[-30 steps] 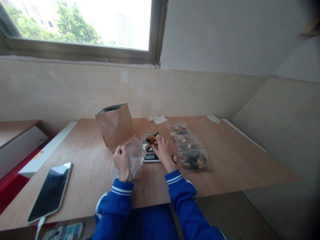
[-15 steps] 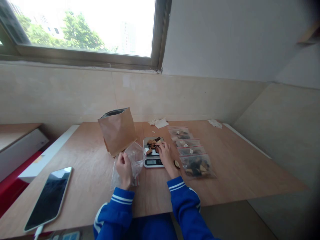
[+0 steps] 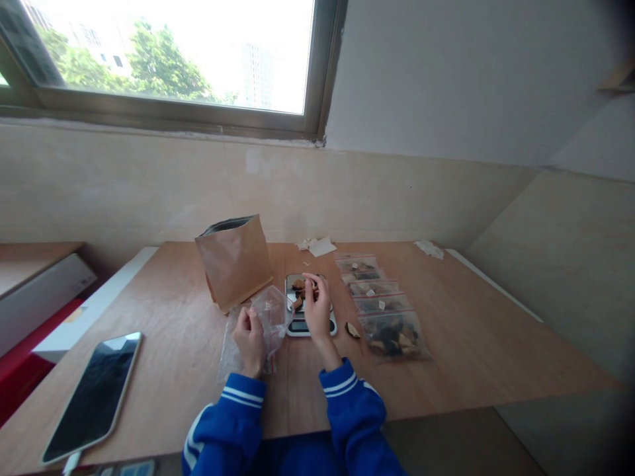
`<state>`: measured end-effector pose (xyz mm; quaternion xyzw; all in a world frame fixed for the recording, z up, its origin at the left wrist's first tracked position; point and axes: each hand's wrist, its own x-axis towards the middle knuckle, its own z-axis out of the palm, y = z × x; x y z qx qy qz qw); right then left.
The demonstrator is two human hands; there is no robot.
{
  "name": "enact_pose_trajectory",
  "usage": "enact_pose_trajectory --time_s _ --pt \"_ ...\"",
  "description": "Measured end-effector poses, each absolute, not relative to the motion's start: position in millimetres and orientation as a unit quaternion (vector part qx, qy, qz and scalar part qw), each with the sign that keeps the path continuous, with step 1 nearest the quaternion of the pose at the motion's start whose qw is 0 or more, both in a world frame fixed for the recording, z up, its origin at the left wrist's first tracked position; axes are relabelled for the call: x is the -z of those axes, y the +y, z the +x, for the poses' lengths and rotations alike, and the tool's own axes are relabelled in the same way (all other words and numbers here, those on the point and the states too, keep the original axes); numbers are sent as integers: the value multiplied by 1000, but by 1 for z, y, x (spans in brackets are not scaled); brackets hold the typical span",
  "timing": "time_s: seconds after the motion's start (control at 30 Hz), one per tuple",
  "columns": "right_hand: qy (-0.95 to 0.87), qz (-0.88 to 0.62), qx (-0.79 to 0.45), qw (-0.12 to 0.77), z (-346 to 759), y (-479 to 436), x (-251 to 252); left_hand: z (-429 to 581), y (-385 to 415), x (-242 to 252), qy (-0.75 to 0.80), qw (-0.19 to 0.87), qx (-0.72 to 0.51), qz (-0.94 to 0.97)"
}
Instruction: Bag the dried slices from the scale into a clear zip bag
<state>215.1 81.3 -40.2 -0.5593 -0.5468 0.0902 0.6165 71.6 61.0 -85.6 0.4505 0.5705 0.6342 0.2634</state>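
Observation:
My left hand (image 3: 249,337) is closed on a clear plastic zip bag (image 3: 272,311), whose mouth gapes toward the scale. Brown and dark dried slices (image 3: 298,287) lie on the plate of a small digital kitchen scale (image 3: 291,327). Above that plate is my right hand (image 3: 318,307), with thumb and fingers drawn together and covering some slices and part of the display. Whatever it pinches is hidden. A single pale slice with a dark rim (image 3: 352,330) lies on the table, right of the scale.
Several filled zip bags (image 3: 394,337) lie in an overlapping row on the right. An open brown paper pouch (image 3: 233,264) stands behind my left hand. A phone (image 3: 94,396) with a cable is at the left. Crumpled paper (image 3: 322,246) lies near the wall.
My right hand has lifted off the slices and shifted left and slightly toward me, fingers drawn together. My left hand stays on the plastic bag. The view has tilted slightly.

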Motion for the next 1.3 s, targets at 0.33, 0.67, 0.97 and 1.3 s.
enact_pose_trajectory --time_s 0.33,0.67,0.97,1.3 --pt "-668 -494 -141 539 167 65 27 68 63 87 579 278 -640 421" --pt "-612 -699 30 367 219 84 85 66 66 92 572 303 -648 403" --pt "-625 -710 53 319 239 87 88 66 63 88 572 300 -640 415" --pt "-684 -631 16 366 268 87 92 67 62 85 577 297 -639 413"
